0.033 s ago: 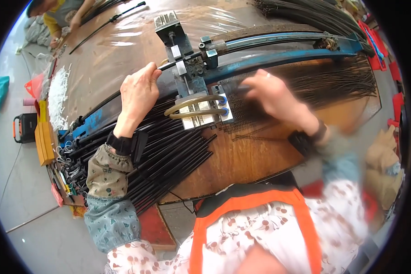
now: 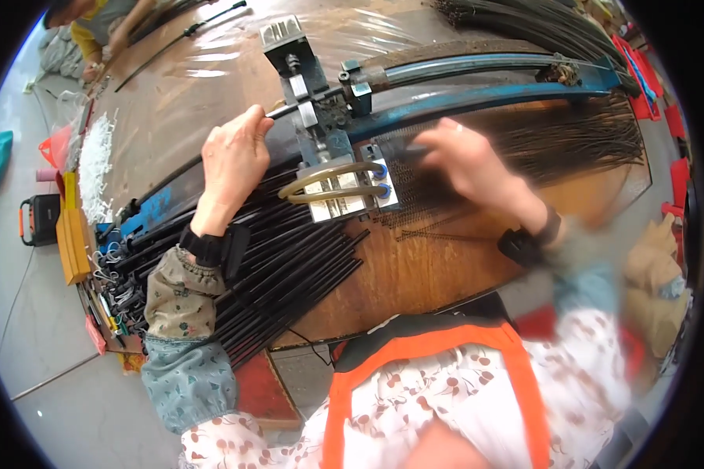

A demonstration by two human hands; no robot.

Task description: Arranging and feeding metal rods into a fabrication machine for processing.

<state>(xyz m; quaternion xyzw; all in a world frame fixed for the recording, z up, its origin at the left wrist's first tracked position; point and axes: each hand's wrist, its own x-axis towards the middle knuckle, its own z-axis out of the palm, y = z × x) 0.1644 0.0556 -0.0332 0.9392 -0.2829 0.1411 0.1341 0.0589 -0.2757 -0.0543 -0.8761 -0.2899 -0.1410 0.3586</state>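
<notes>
My left hand (image 2: pixel 233 156) is closed around a thin black rod (image 2: pixel 181 173), just left of a metal clamping fixture (image 2: pixel 321 129). The rod runs down-left from my fist, and its other end points into the fixture's jaws. Two bent amber air hoses (image 2: pixel 328 173) join the fixture's near block to blue fittings. Right of that block, my right hand (image 2: pixel 461 156) hovers over a bundle of thin dark wires (image 2: pixel 540 144). Motion smears its bent fingers, so whether they hold anything is hidden.
Many black rods (image 2: pixel 289 281) lie below the fixture. A blue rail (image 2: pixel 477 102) extends right from it. White small pieces (image 2: pixel 98 168) are heaped at the left edge, near a yellow box (image 2: pixel 73 242). Another person (image 2: pixel 105 35) works at the far left.
The view and my left hand have shifted very slightly. Both hands otherwise keep the same places.
</notes>
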